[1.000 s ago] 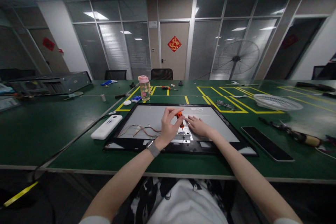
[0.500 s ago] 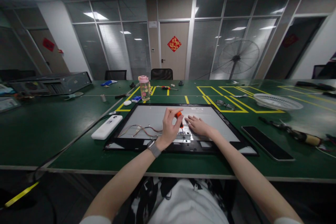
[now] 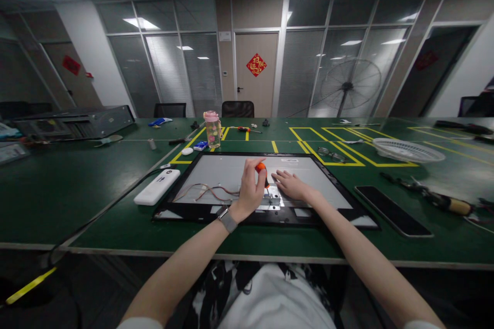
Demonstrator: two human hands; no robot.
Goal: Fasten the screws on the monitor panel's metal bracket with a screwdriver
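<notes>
My left hand is closed round the orange-and-black handle of a screwdriver, its shaft pointing down. The tip is at a small metal bracket near the lower middle of a flat display panel with a black frame and a grey back. Whether the tip sits in a screw is too small to tell. My right hand lies flat on the panel just right of the bracket, fingers stretched out and holding nothing. Thin coloured wires run across the panel to the left of my left hand.
Left of the panel lies a white power bank with a cable; right, a black phone. Behind stand a pink-lidded bottle, a second screwdriver and glasses. A white basket and taped tool are farther right.
The fingers of my left hand have shifted slightly round the screwdriver handle, and the handle has tilted a little. My right hand stays where it was.
</notes>
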